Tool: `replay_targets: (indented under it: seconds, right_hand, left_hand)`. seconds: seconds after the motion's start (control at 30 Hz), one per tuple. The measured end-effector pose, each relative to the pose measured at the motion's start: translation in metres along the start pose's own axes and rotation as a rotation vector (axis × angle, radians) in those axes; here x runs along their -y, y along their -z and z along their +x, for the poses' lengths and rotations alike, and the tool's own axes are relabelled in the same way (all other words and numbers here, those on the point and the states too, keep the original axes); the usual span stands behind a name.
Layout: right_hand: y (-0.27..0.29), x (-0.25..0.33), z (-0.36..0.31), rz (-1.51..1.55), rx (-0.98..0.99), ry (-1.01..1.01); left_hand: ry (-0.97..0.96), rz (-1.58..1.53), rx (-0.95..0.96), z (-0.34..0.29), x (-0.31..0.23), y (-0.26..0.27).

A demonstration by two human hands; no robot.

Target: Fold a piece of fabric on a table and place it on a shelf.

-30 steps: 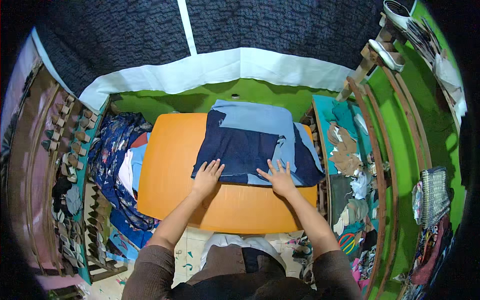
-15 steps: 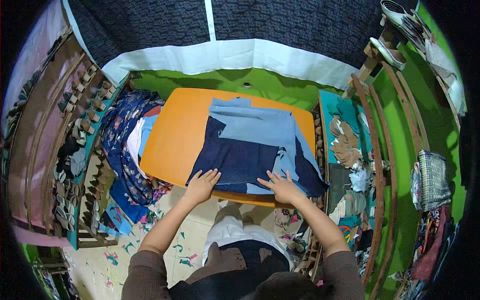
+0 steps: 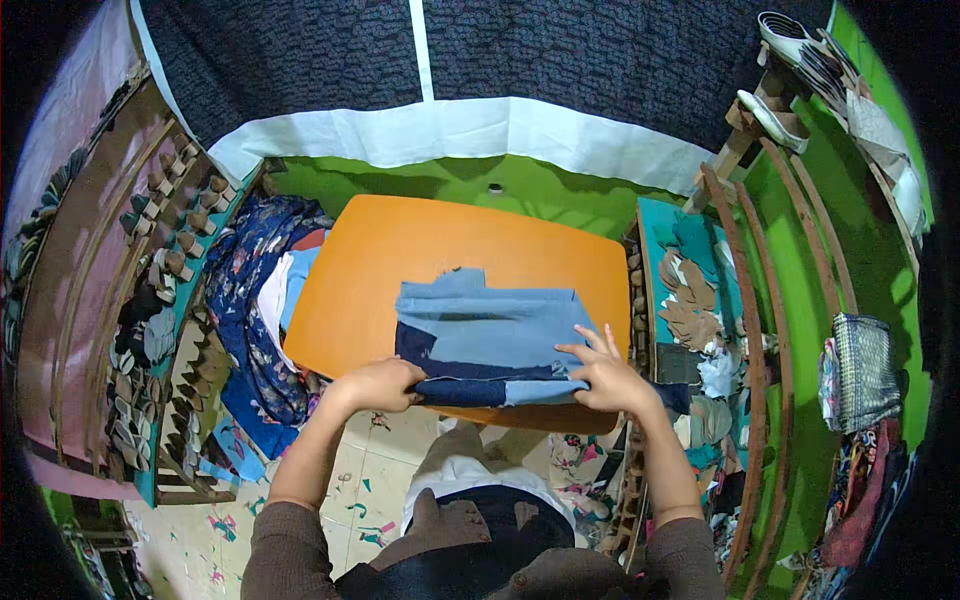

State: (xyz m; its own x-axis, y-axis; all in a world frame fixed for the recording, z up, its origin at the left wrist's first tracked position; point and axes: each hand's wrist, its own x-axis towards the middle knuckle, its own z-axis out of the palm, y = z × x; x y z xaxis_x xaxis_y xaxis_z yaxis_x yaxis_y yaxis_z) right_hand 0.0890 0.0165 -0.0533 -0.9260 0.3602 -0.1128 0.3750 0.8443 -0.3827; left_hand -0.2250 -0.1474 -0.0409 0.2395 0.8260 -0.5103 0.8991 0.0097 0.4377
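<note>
A layered piece of denim cloth (image 3: 490, 318), light blue with dark navy patches, lies on an orange table (image 3: 350, 280). Its near edge is drawn up into a band along the table's front edge. At the left end of this band, the curled fingers of my left hand (image 3: 378, 386) close on the cloth. My right hand (image 3: 608, 378) grips the other end low down by the thumb, while several of its fingers fan out over the light blue part. A dark navy end of cloth (image 3: 672, 397) sticks out beyond my right wrist.
Left of the table, floral navy fabric (image 3: 250, 280) is heaped beside racks of wooden shoe forms (image 3: 195, 225). A teal shelf (image 3: 655, 225) with brown cut pieces (image 3: 688, 300) stands on the right, next to wooden rails (image 3: 735, 370). Scraps litter the tiled floor (image 3: 330, 500).
The denim cloth has come toward me, its near part gathered into a band. My left hand went from lying flat to gripping; my right hand shifted slightly right and took hold.
</note>
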Motion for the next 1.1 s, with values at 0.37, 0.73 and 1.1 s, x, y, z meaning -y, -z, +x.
replay_targets:
  seconds: [0.37, 0.73, 1.1]
  right_hand:
    - [-0.011, -0.083, 0.133, -0.081, -0.161, -0.459]
    - [-0.135, -0.079, 0.182, -0.176, -0.364, -0.62]
    - [-0.129, -0.078, 0.166, -0.127, -0.384, -0.566]
  left_hand:
    - [0.208, 0.194, -0.404, 0.134, 0.094, 0.058]
    - [0.215, 0.164, -0.776, 0.201, 0.098, -0.04]
    - [0.256, 0.172, -0.779, 0.207, 0.086, -0.043]
